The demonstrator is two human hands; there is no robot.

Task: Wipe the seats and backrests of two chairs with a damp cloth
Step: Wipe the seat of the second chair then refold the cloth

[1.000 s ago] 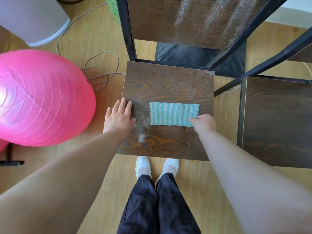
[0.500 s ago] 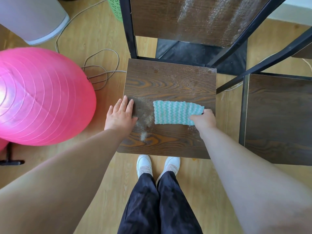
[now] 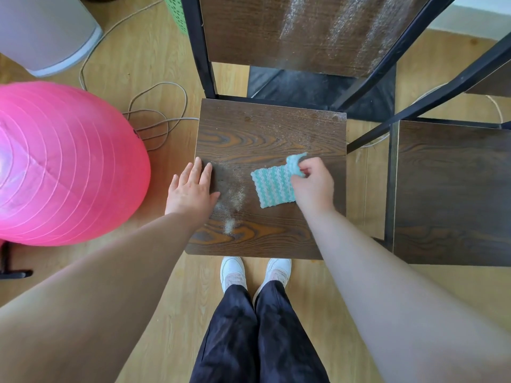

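While my left hand point(image 3: 190, 189) lies flat on the left edge of the near chair's seat point(image 3: 265, 134), fingers straight and close together, my right hand point(image 3: 312, 186) pinches the right end of the cloth point(image 3: 272, 186), fingers curled round a fold that stands up off the wood. The rest of the striped green-and-white cloth lies flat on the seat, a little right of centre.

Between my hands a trail of pale dust point(image 3: 233, 200) runs toward the front edge, and finer specks cover the far part. Beyond it the backrest point(image 3: 298, 31) shows pale dusty streaks. Black frame bars point(image 3: 387, 59) slant down on the right, one across the backrest's right edge, another between this chair and a second seat point(image 3: 453, 189) just beside it.

On my left a big pink ball point(image 3: 63, 161) sits near the seat, with a loose cable point(image 3: 157, 117) coiled between them. Farther off are a white rounded container point(image 3: 47, 31) and a corner of a green basket point(image 3: 175, 9). A dark mat point(image 3: 318, 89) lies below the backrest. The floor point(image 3: 132, 64) is light wood, and my white shoes point(image 3: 233, 272) stand at the seat's front edge.
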